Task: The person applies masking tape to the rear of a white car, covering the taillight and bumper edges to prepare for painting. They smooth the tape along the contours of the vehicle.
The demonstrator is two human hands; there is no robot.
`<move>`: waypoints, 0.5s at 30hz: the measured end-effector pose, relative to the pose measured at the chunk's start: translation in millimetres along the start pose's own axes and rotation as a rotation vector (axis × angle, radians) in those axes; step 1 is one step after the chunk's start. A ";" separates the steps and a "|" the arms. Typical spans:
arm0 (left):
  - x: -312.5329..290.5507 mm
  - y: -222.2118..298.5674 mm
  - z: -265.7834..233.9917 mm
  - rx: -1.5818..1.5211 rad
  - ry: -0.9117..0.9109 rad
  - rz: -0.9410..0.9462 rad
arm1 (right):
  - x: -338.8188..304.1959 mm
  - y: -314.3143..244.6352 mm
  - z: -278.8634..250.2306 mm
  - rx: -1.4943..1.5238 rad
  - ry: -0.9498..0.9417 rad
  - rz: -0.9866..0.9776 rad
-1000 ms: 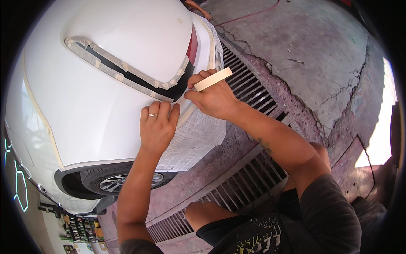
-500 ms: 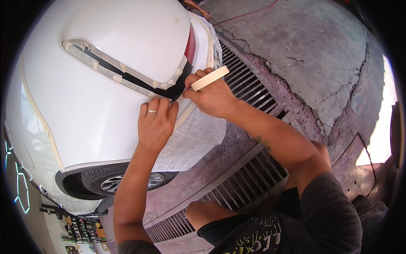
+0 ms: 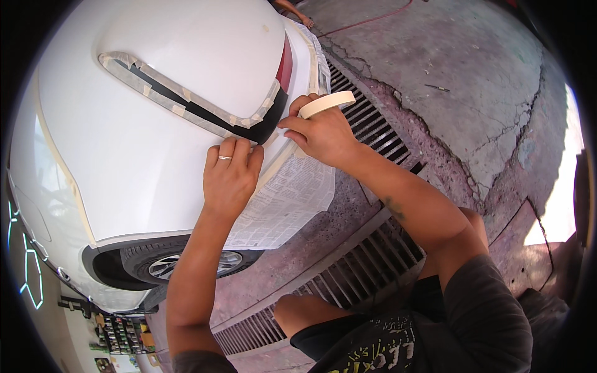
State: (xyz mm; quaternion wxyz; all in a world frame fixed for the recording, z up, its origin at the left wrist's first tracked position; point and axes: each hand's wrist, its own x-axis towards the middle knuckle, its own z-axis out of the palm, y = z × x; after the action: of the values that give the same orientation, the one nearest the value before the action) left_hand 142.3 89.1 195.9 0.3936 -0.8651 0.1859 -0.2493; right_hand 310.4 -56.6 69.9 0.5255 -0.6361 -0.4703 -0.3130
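My right hand (image 3: 324, 135) holds a cream roll of masking tape (image 3: 329, 104) with its fingers, beside the car's rear corner. Its thumb and lower fingers point toward the black trim (image 3: 268, 127). My left hand (image 3: 230, 177), with a ring on one finger, rests its bent, closed fingertips on the white car panel (image 3: 134, 168), just under the lower end of the taped border. What its fingertips pinch, if anything, is hidden. Strips of masking tape (image 3: 158, 98) run round the long black trim. Taped newspaper (image 3: 292, 193) covers the bumper below my hands.
A red tail light (image 3: 284, 65) sits above the black trim. The rear wheel (image 3: 163, 264) is below my left forearm. Metal floor grates (image 3: 367, 261) and cracked concrete (image 3: 460, 118) lie at the right. Another person's foot (image 3: 307, 22) shows at the top.
My right hand has moved right, away from my left hand, and the tape roll has turned flatter. My left hand stays at nearly the same spot. The view has shifted slightly.
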 end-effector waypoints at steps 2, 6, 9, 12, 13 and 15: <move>-0.5 0.0 0.1 -0.007 0.004 -0.003 | -0.2 -0.7 1.2 0.022 0.011 -0.058; -0.9 -1.1 1.1 -0.009 0.001 -0.007 | 1.8 -3.6 7.1 -0.014 -0.005 -0.085; -1.8 -3.1 -2.0 -0.013 0.023 -0.016 | 4.6 -4.3 6.6 -0.045 -0.014 -0.086; -4.1 -9.6 -4.1 -0.043 0.056 -0.026 | 6.8 -4.0 8.9 -0.067 -0.008 -0.090; -3.8 -9.9 -4.5 -0.051 0.060 -0.031 | 6.6 -4.2 9.3 -0.073 0.001 -0.096; -4.3 -11.0 -5.0 -0.065 0.071 -0.042 | 8.6 -7.0 8.6 -0.089 0.018 -0.110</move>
State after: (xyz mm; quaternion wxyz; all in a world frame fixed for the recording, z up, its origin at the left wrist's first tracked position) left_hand 137.4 95.2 206.0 0.3531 -0.8718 0.1897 -0.2818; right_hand 306.2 -46.0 78.0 0.4831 -0.6292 -0.4854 -0.3675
